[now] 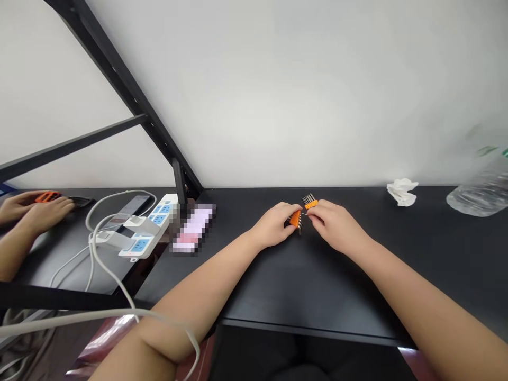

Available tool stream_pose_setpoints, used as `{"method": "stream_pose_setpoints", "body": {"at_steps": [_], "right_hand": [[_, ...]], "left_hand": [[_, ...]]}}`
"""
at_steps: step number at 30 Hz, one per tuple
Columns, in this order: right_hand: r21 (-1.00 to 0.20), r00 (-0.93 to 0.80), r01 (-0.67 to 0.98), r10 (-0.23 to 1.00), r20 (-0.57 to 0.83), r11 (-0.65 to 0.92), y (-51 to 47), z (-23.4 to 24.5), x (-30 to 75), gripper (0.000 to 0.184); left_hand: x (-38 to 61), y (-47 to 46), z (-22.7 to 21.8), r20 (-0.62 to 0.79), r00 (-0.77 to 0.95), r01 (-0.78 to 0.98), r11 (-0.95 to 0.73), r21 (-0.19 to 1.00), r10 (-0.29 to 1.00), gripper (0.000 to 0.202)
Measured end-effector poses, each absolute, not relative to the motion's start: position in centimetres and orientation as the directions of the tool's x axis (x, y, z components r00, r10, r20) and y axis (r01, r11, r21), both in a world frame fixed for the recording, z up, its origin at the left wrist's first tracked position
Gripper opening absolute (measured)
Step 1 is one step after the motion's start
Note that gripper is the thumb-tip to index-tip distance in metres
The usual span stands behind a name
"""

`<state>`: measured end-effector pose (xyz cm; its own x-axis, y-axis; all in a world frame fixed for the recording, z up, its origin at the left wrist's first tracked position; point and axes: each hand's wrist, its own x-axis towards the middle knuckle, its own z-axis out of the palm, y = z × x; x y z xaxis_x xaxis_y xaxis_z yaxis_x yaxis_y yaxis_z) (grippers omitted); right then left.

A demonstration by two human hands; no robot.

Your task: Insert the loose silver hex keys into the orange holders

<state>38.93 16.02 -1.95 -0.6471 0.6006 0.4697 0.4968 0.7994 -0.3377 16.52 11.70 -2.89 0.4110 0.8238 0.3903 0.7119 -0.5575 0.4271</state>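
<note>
My left hand is closed around an orange hex key holder, with short bent metal key ends showing along its right side. Facing it, my right hand pinches with thumb and fingers beside a second orange piece, from which several thin dark metal rods stick up. A thin metal rod spans the small gap between the two hands; its ends are hidden by fingers. Both hands are just over the black table.
A phone with a blurred screen lies left of my hands. Beyond it are a white power strip with cables and a black frame. Another person's hands hold something orange at far left. Crumpled tissue and a clear plastic bottle are right.
</note>
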Motion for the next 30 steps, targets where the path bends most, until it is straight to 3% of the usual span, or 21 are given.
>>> {"method": "stream_pose_setpoints", "body": {"at_steps": [13,22,24,30], "right_hand": [[-0.293,-0.634,0.553,0.623,0.458,0.78,15.7,-2.0,38.9,0.023],[-0.085,-0.69,0.597,0.564,0.454,0.798,14.9,-1.3,38.8,0.029],[-0.14,-0.681,0.567,0.557,0.475,0.812,14.8,-1.2,38.7,0.028],[-0.456,-0.62,0.346,0.565,0.545,0.82,14.9,-1.0,38.5,0.025]], "left_hand": [[16.4,11.7,-2.9,0.369,0.407,0.745,-0.538,0.396,0.836,0.051],[16.7,11.7,-2.4,0.36,0.44,0.758,-0.555,0.343,0.823,0.049],[16.7,11.6,-2.3,0.362,0.435,0.767,-0.55,0.331,0.824,0.049],[17.1,11.3,-2.2,0.362,0.438,0.769,-0.551,0.323,0.823,0.045]]}}
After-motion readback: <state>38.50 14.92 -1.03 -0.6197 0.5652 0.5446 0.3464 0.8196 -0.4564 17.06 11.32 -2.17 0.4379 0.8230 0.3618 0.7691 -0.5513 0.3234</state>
